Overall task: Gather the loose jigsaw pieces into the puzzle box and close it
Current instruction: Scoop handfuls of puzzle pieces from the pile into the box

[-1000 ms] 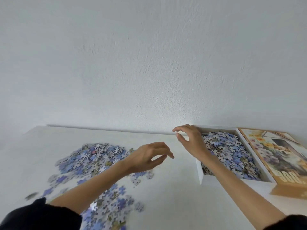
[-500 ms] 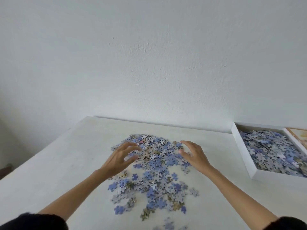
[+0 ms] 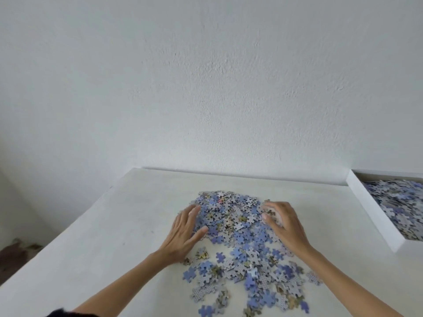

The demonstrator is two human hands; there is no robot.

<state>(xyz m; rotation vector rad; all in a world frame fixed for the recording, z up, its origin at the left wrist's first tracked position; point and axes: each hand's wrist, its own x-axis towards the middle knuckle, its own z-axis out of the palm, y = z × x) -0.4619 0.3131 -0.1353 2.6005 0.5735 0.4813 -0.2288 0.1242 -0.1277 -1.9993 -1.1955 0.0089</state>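
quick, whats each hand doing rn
Left hand: open, flat against the loose pieces.
Right hand: curled, gripping loose pieces.

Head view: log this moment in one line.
left hand: flat on left edge of loose pieces | right hand: fingers curled round pieces at right edge | puzzle box: open, part-filled, right

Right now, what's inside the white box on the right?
Jigsaw pieces fill the puzzle box, mostly blue and grey. They hide its floor, and the frame edge cuts off its right side.
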